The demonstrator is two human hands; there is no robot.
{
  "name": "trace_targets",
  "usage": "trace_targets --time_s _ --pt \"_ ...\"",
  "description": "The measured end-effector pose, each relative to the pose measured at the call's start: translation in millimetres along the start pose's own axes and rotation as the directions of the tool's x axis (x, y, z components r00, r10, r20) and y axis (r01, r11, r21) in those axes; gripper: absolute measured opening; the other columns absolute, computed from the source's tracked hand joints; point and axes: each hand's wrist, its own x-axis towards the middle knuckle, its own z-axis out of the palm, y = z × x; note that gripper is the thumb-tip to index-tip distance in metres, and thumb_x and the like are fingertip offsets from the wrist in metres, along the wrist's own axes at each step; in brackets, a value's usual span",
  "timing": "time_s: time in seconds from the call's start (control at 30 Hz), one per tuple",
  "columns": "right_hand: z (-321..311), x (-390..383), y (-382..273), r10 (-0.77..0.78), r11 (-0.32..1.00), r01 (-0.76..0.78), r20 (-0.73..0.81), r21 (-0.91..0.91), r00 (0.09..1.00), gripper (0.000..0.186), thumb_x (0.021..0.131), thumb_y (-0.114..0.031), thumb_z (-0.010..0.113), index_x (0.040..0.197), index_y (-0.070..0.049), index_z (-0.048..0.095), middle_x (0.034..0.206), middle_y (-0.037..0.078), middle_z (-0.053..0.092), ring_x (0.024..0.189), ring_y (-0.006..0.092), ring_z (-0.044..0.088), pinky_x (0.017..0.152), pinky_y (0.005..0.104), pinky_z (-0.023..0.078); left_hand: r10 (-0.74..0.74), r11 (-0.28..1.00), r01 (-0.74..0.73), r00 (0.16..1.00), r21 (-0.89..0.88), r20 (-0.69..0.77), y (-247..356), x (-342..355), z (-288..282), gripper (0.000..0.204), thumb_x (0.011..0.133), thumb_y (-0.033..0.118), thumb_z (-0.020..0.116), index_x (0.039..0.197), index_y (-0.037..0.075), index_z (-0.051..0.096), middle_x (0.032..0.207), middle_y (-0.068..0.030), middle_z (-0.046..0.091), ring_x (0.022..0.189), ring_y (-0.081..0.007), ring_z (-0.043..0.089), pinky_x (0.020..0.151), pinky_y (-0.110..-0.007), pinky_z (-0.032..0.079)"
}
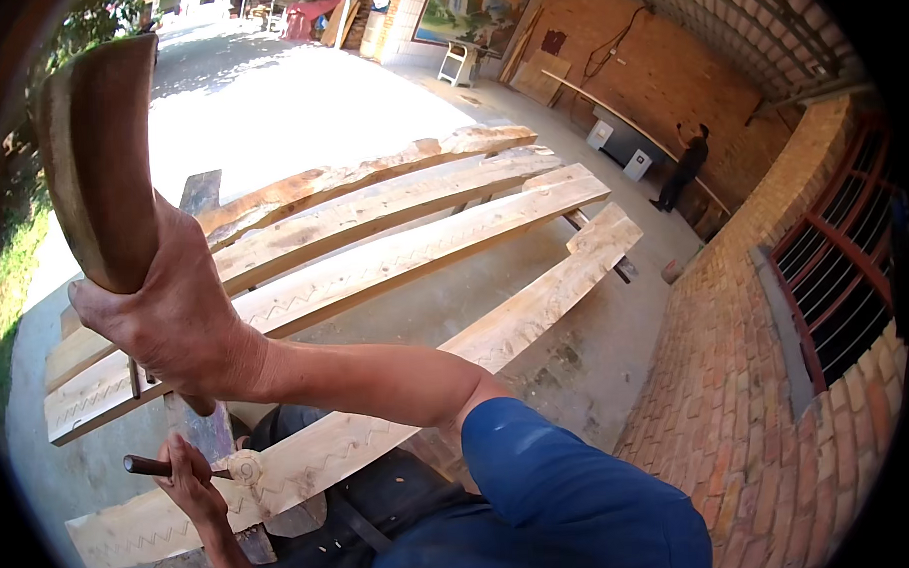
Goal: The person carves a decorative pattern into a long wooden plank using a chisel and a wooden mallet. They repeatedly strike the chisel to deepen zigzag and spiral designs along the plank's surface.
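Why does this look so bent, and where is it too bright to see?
In the head view, the fisheye lens bends the brick wall and planks inside a dark rim; in the same view, sunlit ground beyond the planks is bleached white; there too, the right hand and wooden mallet loom large near the lens.

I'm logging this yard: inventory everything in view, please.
Wooden mallet-like tool: one, brown, upper left
Cylindrical chisel-like tool: one, dark, lower left
Long wooden beams: four, pale, centre
Brick walls: several, orange-brown, right, back
Barred window: one, red, right
Landscape picture: one, multicoloured, top centre
Stool: one, white, top
Standing person: one, dark-clothed, upper right
Foliage: uncounted, green, upper left
Short sleeve: one, blue, lower right
Left hand: one, bare, lower left
Right hand: one, bare, upper left
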Motion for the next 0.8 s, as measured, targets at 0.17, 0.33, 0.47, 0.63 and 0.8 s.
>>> trace_targets --time_s 0.17,0.33,0.47,0.63,0.8 --pt "-12.1 -29.5 9.1 -0.009 0.746 0.434 0.644 -0.504 0.765 0.025 0.075 -0.01 0.081 0.088 -0.002 0.061 0.078 0.013 0.068 0.074 0.0293 0.072 0.061 0.042 0.057 -0.017 1.0 0.017 0.999 -0.003 -0.036 5.9 13.4 5.4 0.045 0.112 0.024 0.062 0.073 0.017 0.04 0.057 0.0091 0.029 0.049 -0.0021 0.021 0.046 -0.029 0.013" --pt "-7.5 3.7 -5.4 0.091 0.994 -0.094 0.063 0.049 0.994 0.039 0.082 -0.007 0.078 0.113 -0.003 0.056 0.087 0.014 0.07 0.077 0.0299 0.073 0.067 0.0413 0.058 -0.047 0.998 0.044 0.996 -0.034 -0.08 -1.4 -8.6 5.9 0.043 0.111 0.023 0.063 0.074 0.018 0.04 0.059 0.009 0.03 0.049 -0.0019 0.021 0.046 -0.028 0.014" --pt "-2.0 -40.2 9.9 -0.032 0.87 0.26 0.48 -0.418 0.877 0.028 0.085 -0.009 0.078 0.104 0.0 0.06 0.084 0.015 0.07 0.074 0.0287 0.073 0.065 0.0413 0.058 0.008 1.0 -0.008 1.0 0.016 0.007 -1.5 4.3 -4.5 0.044 0.11 0.024 0.064 0.074 0.018 0.039 0.06 0.0091 0.029 0.049 -0.0018 0.021 0.046 -0.028 0.014" --pt "-19.2 -13.6 -1.5 0.024 0.97 0.046 0.278 -0.24 0.96 0.035 0.078 -0.003 0.082 0.106 -0.001 0.062 0.085 0.016 0.071 0.073 0.0301 0.073 0.068 0.0396 0.059 -0.034 0.999 0.033 0.998 -0.019 -0.048 12.4 -0.1 -2.5 0.045 0.109 0.025 0.064 0.074 0.017 0.038 0.06 0.0088 0.029 0.05 -0.0018 0.023 0.046 -0.028 0.014" --pt "-11.0 -67.6 -0.9 0.118 0.802 0.27 0.584 -0.533 0.803 0.025 0.086 -0.013 0.074 0.103 -0.001 0.06 0.084 0.016 0.066 0.074 0.0326 0.073 0.066 0.0456 0.057 0.005 1.0 -0.003 0.994 0.017 -0.108 6.2 -4.4 9.8 0.045 0.11 0.025 0.064 0.073 0.016 0.04 0.06 0.0081 0.032 0.05 -0.0017 0.024 0.047 -0.027 0.014"
